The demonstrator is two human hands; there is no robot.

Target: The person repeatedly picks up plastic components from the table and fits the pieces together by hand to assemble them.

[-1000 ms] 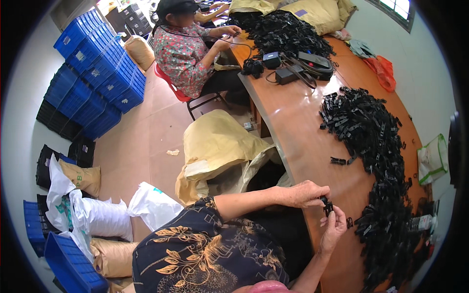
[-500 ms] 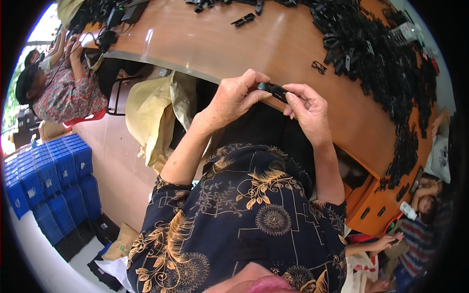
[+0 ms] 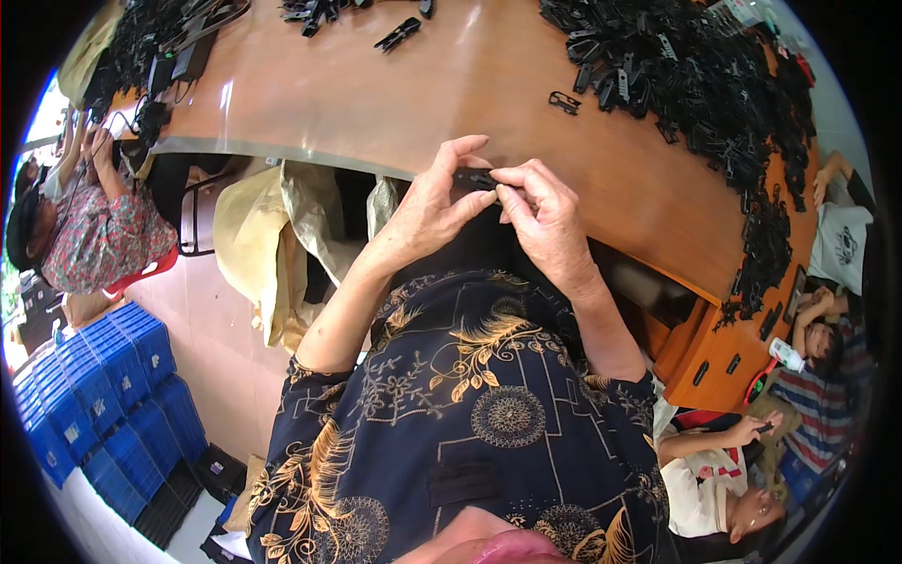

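Observation:
Between my two hands, over the table's near edge, is a small black plastic part (image 3: 475, 179), long and narrow. My left hand (image 3: 427, 209) grips it with the thumb below, the index finger raised over it. My right hand (image 3: 545, 221) pinches its right end between thumb and index finger, the tips close to my left thumb. Much of the part is hidden by my fingers, so its exact kind cannot be made out. Similar black pieces lie on the wooden table: one loose piece (image 3: 564, 102) beyond my right hand and another (image 3: 397, 36) further back.
A big heap of black parts (image 3: 676, 85) covers the table's right side. Yellowish sacks (image 3: 254, 235) hang below the edge at left. Blue crates (image 3: 103, 376) stand stacked at lower left. One person (image 3: 108, 226) sits at far left; others, including one in a white shirt (image 3: 841, 240), are at right.
The view has shifted, so the table and heap sit further left. My hands have drawn closer together, and my right fingertips now meet near my left thumb on the black plastic part.

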